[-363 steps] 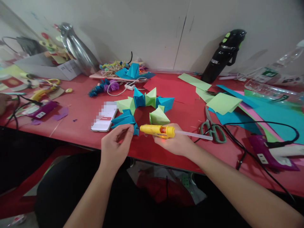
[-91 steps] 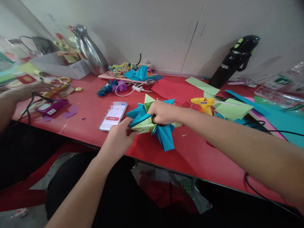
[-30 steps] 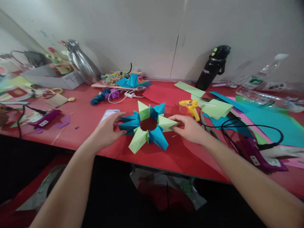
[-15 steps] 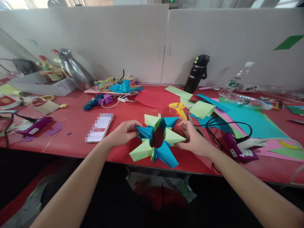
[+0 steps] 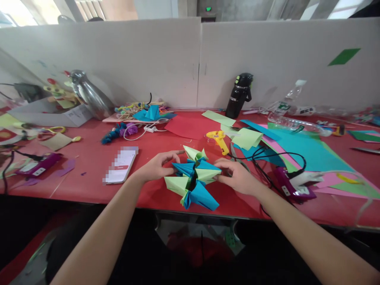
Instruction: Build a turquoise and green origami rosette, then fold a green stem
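Observation:
A ring of folded paper (image 5: 204, 195), made of blue and light green pointed units in turn, lies on the red tabletop in front of me. Its middle opening is squeezed to a narrow gap. My left hand (image 5: 157, 166) is at its left side, fingers curled around a blue unit and index finger reaching to the green unit at the back. On the other side, my right hand (image 5: 237, 177) has its fingertips against the tip of a light green unit. Both hands grip the ring between them; some fingertips are hidden behind the paper.
Behind the ring lie a yellow glue gun (image 5: 219, 141) and scissors (image 5: 237, 153). A phone (image 5: 121, 168) is to the left. Purple power strips (image 5: 292, 186) with cables, coloured paper sheets (image 5: 308, 148), a black bottle (image 5: 240, 95) and a plastic bottle (image 5: 292, 97) stand or lie around.
My hands have come closer together and pressed the ring narrower, so its round opening has become a slit. The view has tilted up slightly.

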The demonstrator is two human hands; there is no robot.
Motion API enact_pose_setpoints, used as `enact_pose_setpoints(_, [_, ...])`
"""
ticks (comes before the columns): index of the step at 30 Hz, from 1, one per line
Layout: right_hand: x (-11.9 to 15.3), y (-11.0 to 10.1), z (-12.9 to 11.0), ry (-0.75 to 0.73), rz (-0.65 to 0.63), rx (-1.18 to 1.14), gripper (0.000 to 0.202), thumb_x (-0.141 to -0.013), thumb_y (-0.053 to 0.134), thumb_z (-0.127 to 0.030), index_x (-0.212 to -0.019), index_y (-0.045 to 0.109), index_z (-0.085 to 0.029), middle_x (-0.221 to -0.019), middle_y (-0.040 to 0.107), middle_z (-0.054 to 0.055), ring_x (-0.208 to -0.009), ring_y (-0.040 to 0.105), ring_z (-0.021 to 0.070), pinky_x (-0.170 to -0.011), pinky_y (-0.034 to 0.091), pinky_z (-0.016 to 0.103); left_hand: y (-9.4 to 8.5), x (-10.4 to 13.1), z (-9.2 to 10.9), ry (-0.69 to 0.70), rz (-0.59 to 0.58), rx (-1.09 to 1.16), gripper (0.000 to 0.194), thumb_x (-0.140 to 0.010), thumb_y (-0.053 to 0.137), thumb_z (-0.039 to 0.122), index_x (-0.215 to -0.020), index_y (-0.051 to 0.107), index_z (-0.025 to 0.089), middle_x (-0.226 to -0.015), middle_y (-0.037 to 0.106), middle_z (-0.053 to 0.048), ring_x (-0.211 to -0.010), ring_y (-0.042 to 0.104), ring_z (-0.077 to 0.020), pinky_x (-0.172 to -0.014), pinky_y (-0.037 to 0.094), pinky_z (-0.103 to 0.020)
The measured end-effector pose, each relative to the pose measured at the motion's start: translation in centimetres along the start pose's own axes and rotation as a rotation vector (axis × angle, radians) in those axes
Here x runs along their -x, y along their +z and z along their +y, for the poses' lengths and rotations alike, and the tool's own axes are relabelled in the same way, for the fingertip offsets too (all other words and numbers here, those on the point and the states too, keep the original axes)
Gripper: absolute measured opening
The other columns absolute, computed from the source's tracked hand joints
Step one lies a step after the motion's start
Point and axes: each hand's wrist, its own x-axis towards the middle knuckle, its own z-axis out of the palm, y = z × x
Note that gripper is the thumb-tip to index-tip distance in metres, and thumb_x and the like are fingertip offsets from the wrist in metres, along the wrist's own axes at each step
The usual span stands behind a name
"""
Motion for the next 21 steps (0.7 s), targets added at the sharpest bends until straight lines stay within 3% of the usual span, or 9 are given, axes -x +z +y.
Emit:
enact_pose_setpoints(4, [0.1, 0.3, -0.2, 0.032, -0.064, -0.124, 0.023, -0.089, 0.066, -0.025, -0.111, 0.071, -0.023, -0.116, 0.071, 0.005, -0.101, 0.068, 0.0219, -0.089, 0.054, 0.035, -0.2, -0.1, 0.3, 0.022, 0.048, -0.116, 0.015, -0.073, 0.062, 0.017, -0.088, 0.061, 0.019, -0.146, 0.052, -0.017, -0.142, 0.044, -0.0347, -0.104, 0.045, -0.044])
enact_pose_setpoints(7, [0.3, 0.2, -0.2, 0.057, -0.081, -0.180, 0.023, -0.089, 0.066, -0.025, -0.112, 0.070, -0.023, -0.115, 0.072, 0.005, -0.102, 0.069, 0.0224, -0.092, 0.054, 0.036, -0.5, -0.3, 0.2, 0.023, 0.003, -0.086, 0.015, -0.071, 0.058, 0.014, -0.085, 0.059, 0.019, -0.114, 0.067, -0.011, -0.114, 0.063, -0.0286, -0.091, 0.051, -0.037])
enact_pose_setpoints(9, [0.5, 0.1, -0.1, 0.071, -0.074, -0.210, 0.021, -0.089, 0.065, -0.025, -0.109, 0.069, -0.022, -0.110, 0.073, 0.005, -0.100, 0.069, 0.0217, -0.092, 0.055, 0.036, -0.5, -0.3, 0.0, 0.016, 0.001, -0.038, 0.017, -0.069, 0.056, 0.013, -0.085, 0.058, 0.018, -0.097, 0.067, -0.006, -0.094, 0.065, -0.0220, -0.084, 0.052, -0.034])
enact_pose_setpoints(11, [0.7, 0.0, 0.1, 0.086, -0.062, -0.234, 0.018, -0.089, 0.065, -0.026, -0.107, 0.068, -0.021, -0.107, 0.072, 0.005, -0.099, 0.069, 0.0212, -0.093, 0.055, 0.037, -0.3, -0.2, -0.2, -0.001, 0.036, -0.007, 0.019, -0.068, 0.056, 0.013, -0.087, 0.057, 0.018, -0.092, 0.066, -0.004, -0.087, 0.064, -0.0192, -0.081, 0.052, -0.033])
enact_pose_setpoints(14, [0.9, 0.1, 0.4, 0.085, -0.037, -0.264, 0.024, -0.089, 0.063, -0.023, -0.112, 0.064, -0.022, -0.113, 0.070, 0.006, -0.104, 0.069, 0.0214, -0.097, 0.055, 0.039, 0.1, 0.2, -0.6, -0.003, 0.098, 0.047, 0.024, -0.070, 0.061, 0.014, -0.091, 0.051, 0.019, -0.092, 0.064, -0.004, -0.087, 0.064, -0.0189, -0.078, 0.053, -0.033])
enact_pose_setpoints(17, [0.9, 0.4, 0.6, 0.049, -0.029, -0.264, 0.042, -0.085, 0.062, -0.015, -0.126, 0.057, -0.024, -0.128, 0.064, 0.008, -0.116, 0.064, 0.0225, -0.103, 0.052, 0.041, 0.5, 0.7, -0.6, 0.012, 0.135, 0.084, 0.044, -0.070, 0.063, 0.012, -0.111, 0.047, 0.020, -0.104, 0.064, -0.006, -0.099, 0.065, -0.0205, -0.083, 0.053, -0.033])
enact_pose_setpoints(19, [0.8, 0.6, 0.5, 0.034, -0.043, -0.245, 0.051, -0.084, 0.062, -0.013, -0.133, 0.052, -0.025, -0.134, 0.061, 0.008, -0.121, 0.062, 0.0230, -0.106, 0.050, 0.042, 0.7, 0.9, -0.5, 0.027, 0.107, 0.040, 0.058, -0.072, 0.061, 0.010, -0.126, 0.045, 0.021, -0.116, 0.064, -0.008, -0.110, 0.064, -0.0224, -0.092, 0.052, -0.035])
enact_pose_setpoints(21, [0.6, 0.9, 0.3, 0.031, -0.044, -0.213, 0.054, -0.084, 0.063, -0.014, -0.136, 0.051, -0.025, -0.136, 0.060, 0.008, -0.124, 0.060, 0.0231, -0.108, 0.048, 0.042, 1.0, 0.8, -0.4, 0.049, 0.065, -0.017, 0.055, -0.076, 0.059, 0.011, -0.129, 0.051, 0.021, -0.123, 0.064, -0.010, -0.116, 0.063, -0.0239, -0.098, 0.051, -0.037])
